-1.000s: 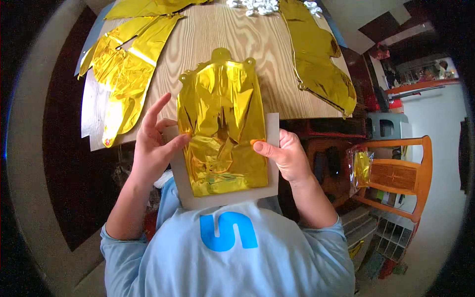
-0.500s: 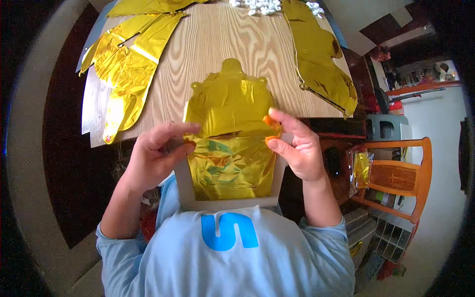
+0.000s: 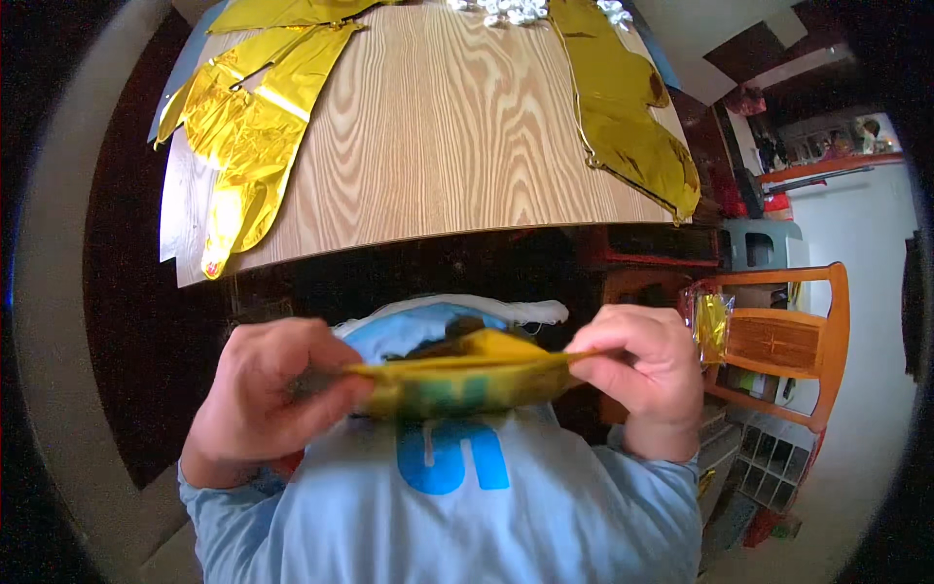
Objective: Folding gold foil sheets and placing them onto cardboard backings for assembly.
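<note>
A flat gold foil balloon (image 3: 467, 389) is stretched in front of my chest, seen nearly edge-on and smeared by motion. My left hand (image 3: 282, 394) pinches its left end between thumb and curled fingers. At the opposite end my right hand (image 3: 642, 365) grips the corner the same way. Beyond the foil, a white cloth-like edge (image 3: 448, 304) lies over my lap. Both hands are off the wooden table (image 3: 418, 146), just short of its near edge.
Crumpled gold foil balloons (image 3: 253, 127) lie at the table's left. Another gold foil piece (image 3: 623, 107) hangs near the right edge. Small white pieces (image 3: 501, 12) are heaped at the back. A wooden chair (image 3: 778, 341) stands at right, beside a grey stool (image 3: 764, 241).
The foil balloon has come off the table edge and my lap toward my chest, turning edge-on. My hands have moved apart and lower, now closed on its two ends.
</note>
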{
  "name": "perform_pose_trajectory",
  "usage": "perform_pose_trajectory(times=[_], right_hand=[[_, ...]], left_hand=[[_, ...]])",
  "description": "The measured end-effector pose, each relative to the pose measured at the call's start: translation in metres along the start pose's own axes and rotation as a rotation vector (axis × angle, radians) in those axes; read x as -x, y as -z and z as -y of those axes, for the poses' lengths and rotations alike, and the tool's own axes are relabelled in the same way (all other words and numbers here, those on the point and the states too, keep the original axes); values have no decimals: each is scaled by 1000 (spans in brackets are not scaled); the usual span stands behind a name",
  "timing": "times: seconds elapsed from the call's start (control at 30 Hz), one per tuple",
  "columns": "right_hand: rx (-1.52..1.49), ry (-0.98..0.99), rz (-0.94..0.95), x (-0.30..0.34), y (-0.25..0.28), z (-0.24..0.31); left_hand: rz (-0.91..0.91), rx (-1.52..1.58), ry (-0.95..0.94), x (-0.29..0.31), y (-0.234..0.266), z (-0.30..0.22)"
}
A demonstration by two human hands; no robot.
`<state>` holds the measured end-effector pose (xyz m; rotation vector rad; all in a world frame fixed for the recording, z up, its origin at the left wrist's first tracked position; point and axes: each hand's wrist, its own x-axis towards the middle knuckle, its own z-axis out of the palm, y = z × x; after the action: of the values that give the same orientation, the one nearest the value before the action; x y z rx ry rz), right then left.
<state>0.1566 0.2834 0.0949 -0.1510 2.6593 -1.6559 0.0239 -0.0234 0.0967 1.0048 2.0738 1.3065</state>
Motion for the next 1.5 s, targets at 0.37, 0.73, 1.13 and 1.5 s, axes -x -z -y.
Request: perform_pose_trajectory(times=[0.37,0.73,1.13,1.5], right_hand=[[-337,-494,236,-160,24,-141],[174,-352,38,-185,20,-147],[-138,-554,-380,-24,-42,-132],[-626,-432,-407,-40,-77,-144]], left_hand=[[81,-134,499,-145,26,107],[-139,-638,-406,-170,-49,125],[-128,-700,-360,-167,-56,120],[-185,-642,-335,-169,-51,112]])
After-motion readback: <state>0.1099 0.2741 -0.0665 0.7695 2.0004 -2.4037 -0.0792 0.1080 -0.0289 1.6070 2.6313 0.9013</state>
